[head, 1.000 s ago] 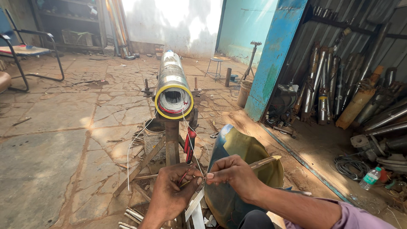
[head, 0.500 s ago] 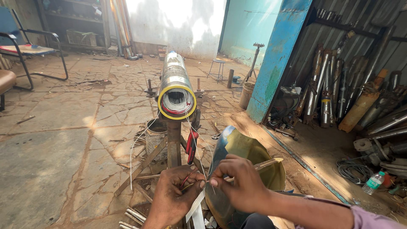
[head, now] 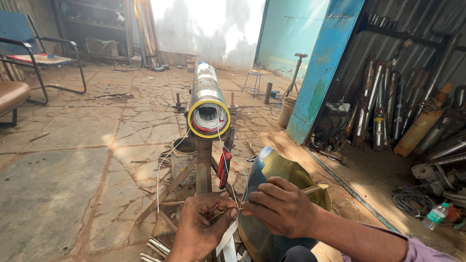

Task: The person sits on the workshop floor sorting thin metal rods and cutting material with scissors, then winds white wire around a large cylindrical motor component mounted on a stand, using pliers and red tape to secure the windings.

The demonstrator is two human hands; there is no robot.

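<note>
Both hands, left hand (head: 204, 228) and right hand (head: 281, 208), seemingly pinch thin wires (head: 228, 170) from the yellow-rimmed steel cylinder (head: 208, 104).

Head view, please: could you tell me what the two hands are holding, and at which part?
Both the left hand and the right hand pinch the near ends of thin wires that run from the motor cylinder.

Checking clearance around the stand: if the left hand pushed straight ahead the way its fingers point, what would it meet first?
Probably the upright post of the stand, just beyond the left hand; red-handled pliers hang beside it. Depth is uncertain.
</note>
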